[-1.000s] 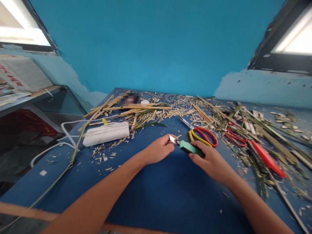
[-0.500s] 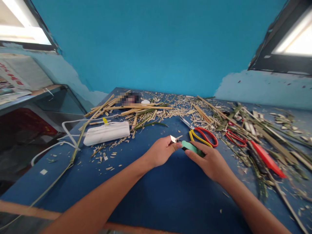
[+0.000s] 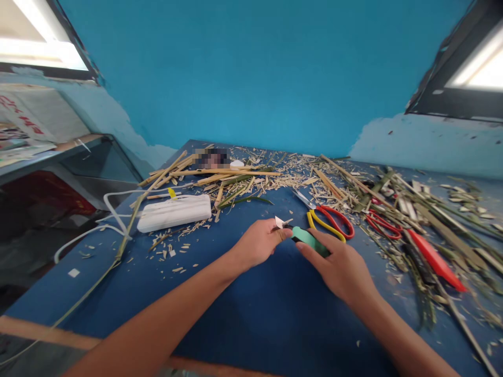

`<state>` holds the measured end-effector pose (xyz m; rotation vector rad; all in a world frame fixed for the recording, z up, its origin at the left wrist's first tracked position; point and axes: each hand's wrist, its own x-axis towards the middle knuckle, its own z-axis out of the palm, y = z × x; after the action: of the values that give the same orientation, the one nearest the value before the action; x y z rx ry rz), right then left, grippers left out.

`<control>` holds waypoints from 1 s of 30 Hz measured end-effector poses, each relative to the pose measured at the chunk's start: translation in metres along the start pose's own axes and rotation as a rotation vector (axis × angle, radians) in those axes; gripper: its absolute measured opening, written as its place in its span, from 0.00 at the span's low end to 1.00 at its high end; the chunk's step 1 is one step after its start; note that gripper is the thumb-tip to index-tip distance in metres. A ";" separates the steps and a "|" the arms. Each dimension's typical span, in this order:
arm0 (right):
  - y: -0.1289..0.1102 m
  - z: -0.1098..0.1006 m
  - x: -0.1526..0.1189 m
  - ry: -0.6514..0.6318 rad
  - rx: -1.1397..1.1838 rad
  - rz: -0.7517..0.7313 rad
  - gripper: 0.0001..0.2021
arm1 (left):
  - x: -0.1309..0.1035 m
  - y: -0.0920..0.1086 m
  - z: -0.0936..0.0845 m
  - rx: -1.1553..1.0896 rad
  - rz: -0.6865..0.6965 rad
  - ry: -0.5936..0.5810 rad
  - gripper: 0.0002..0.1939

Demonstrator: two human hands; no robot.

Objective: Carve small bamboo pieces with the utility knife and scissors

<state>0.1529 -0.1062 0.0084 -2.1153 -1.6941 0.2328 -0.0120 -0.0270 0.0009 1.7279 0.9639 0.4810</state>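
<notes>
My right hand [image 3: 346, 262] wraps round a mint-green and black hand tool [image 3: 308, 240], its kind not clear from here. At the tool's black front end, my left hand [image 3: 261, 242] is closed in a pinch on a small white piece [image 3: 279, 222] with a pointed corner. The two hands almost meet above the blue table [image 3: 251, 324]. Just beyond my right hand lie scissors [image 3: 334, 220] with red and yellow handles, blades pointing away to the left. The inner fingers of my left hand are hidden.
A white power strip [image 3: 175, 212] with white cords lies at left. Bamboo strips [image 3: 236, 173] and shavings cover the table's back. On the right are red-handled scissors [image 3: 385, 225], a long red object [image 3: 436, 261] and more split bamboo. A blue wall [image 3: 251, 78] stands behind.
The view has shifted slightly, so things on the table appear a little farther right. Both hands keep nearly the same pose, still holding the white piece and the green tool.
</notes>
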 end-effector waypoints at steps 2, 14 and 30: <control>0.001 0.001 0.000 -0.010 -0.003 -0.007 0.24 | 0.001 -0.001 0.000 -0.043 0.009 0.001 0.21; -0.001 0.002 0.002 -0.078 0.056 0.000 0.24 | 0.001 0.002 -0.004 -0.087 -0.047 -0.004 0.21; 0.000 0.002 0.004 -0.115 0.109 -0.012 0.24 | 0.001 0.011 -0.010 0.115 0.008 0.038 0.18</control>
<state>0.1526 -0.1022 0.0073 -2.0470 -1.7163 0.4404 -0.0148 -0.0217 0.0148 1.8318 1.0289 0.4726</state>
